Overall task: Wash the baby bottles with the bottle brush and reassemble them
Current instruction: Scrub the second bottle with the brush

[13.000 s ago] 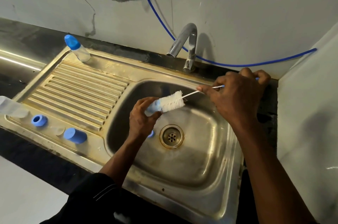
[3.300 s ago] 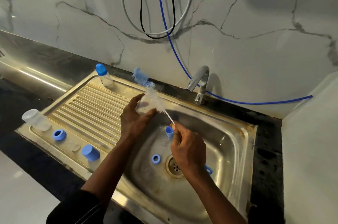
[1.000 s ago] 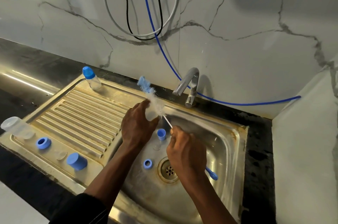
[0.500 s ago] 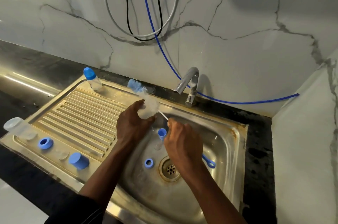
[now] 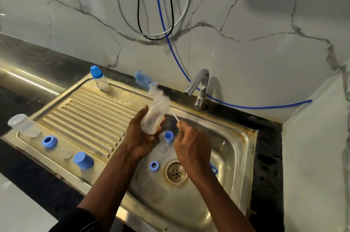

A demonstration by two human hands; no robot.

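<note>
Far to the left of the left hand, a spare bottle is lying on the drainer with a ring and a cap beside it, likely waiting their turn. Beyond them a capped bottle is standing upright, seemingly done. The left hand is wrapping its fingers round the lower part of the bottle, tilting it over the sink so drips are falling inside. The brush is lying across the bottle's upper end, its blue tip pointing away; whether any bristles are inside is unclear. The right hand is pinching the brush's wire close to the bristles, probably for firmer scrubbing, with the handle trailing under its palm. Between and below the hands, a small cap and a second ring are sitting in the sink, handy for reassembly. Beyond the right hand, the tap is showing no running water.
</note>
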